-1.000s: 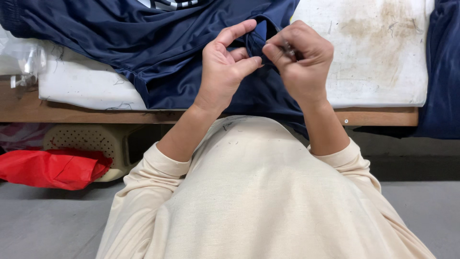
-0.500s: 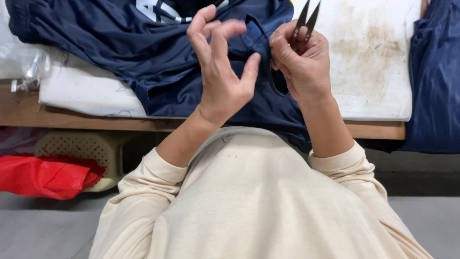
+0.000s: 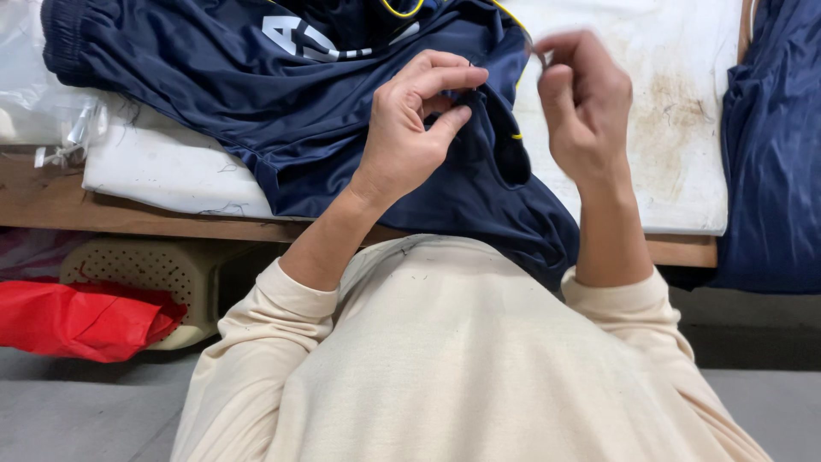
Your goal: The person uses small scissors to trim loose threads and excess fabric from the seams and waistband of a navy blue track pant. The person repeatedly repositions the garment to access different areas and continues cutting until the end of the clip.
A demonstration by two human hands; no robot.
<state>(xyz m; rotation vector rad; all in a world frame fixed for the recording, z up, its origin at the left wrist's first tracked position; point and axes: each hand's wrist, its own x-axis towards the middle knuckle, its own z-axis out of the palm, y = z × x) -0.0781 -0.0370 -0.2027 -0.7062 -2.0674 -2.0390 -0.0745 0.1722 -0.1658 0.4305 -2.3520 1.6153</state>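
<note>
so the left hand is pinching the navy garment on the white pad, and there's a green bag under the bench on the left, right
Not quite: the bag is red, not green, as the head view shows. The rest holds: the left hand pinches the navy garment on the white pad.

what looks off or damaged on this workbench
The white padded cover carries brownish stains right of the navy garment, and loose thread bits lie on its left part. The garment spills off the front edge.

Even soft light, mild shadows; right hand [image 3: 581, 107] motion-blurred (fingertips especially).
</note>
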